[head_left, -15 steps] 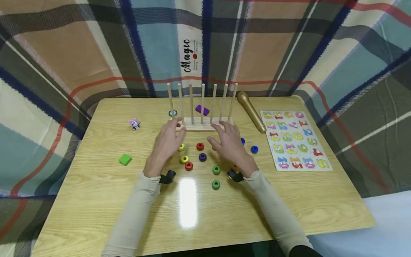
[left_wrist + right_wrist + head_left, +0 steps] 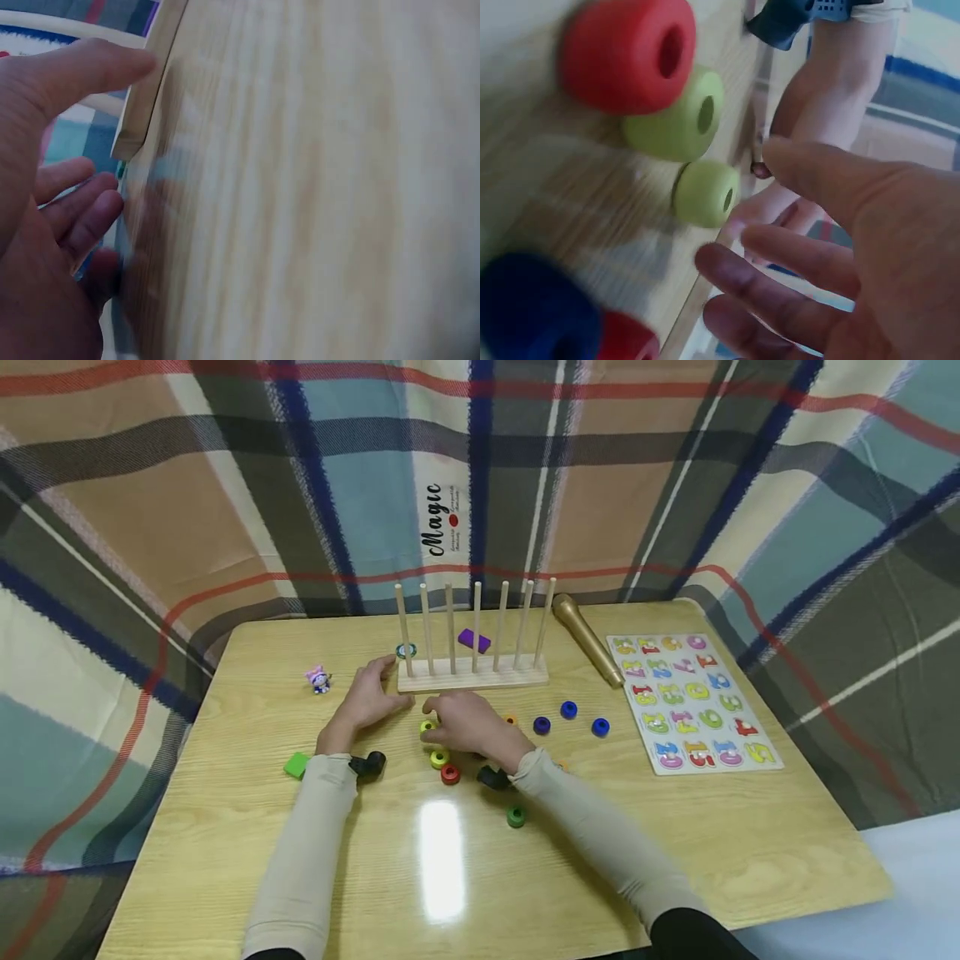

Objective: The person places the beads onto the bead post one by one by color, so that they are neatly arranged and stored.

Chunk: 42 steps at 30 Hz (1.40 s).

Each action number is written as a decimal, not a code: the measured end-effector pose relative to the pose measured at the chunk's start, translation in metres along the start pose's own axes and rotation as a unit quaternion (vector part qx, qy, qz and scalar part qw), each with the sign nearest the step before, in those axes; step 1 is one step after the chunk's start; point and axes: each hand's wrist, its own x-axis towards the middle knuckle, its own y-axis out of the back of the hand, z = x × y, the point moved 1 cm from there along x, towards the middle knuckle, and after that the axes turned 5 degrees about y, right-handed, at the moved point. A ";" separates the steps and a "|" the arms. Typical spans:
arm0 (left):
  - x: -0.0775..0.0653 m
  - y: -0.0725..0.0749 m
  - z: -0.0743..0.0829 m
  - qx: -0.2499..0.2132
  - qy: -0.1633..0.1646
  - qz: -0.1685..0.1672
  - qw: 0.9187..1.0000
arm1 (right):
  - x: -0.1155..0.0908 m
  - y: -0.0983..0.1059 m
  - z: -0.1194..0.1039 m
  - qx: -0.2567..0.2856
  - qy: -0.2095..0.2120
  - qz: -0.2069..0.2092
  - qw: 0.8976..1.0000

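Observation:
A wooden stand [image 2: 472, 677] with several upright pegs stands at the back middle of the table. My left hand [image 2: 367, 700] is beside its left end; in the left wrist view the thumb [image 2: 97, 67] stretches across near the stand's end [image 2: 139, 112], and the fingers are spread with nothing between them. My right hand [image 2: 468, 722] hovers over the beads in front of the stand. In the right wrist view its loosely bent fingers are close to a yellow bead [image 2: 707, 195]. Another yellow bead [image 2: 679, 120] and a red bead [image 2: 630, 56] lie in line. A dark blue bead [image 2: 536, 311] is nearer the camera.
Blue beads [image 2: 568, 710] and a green bead [image 2: 515, 816] lie loose. A letter puzzle board [image 2: 697, 702] and a gold microphone-shaped thing [image 2: 588, 639] are at right. A small figurine [image 2: 318, 679] and green block [image 2: 297, 766] are at left, a purple block [image 2: 474, 641] behind the pegs.
My right hand has left the stand's right part and moved left and nearer, over the yellow beads. My left hand has shifted left, to the stand's left end. The head view has tilted up slightly.

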 end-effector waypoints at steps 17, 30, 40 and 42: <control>0.001 -0.009 0.002 -0.034 -0.025 0.021 0.999 | 0.003 0.082 -0.001 0.099 0.009 0.195 0.976; 0.000 -0.011 -0.001 -0.053 -0.038 0.024 0.998 | 0.044 0.131 -0.005 0.055 0.010 0.304 0.951; 0.003 -0.005 -0.006 -0.049 -0.024 0.030 0.998 | 0.057 0.128 -0.009 0.019 -0.008 0.266 0.964; 0.002 -0.004 -0.008 -0.049 -0.019 0.029 0.998 | 0.055 0.125 -0.010 0.023 -0.007 0.274 0.961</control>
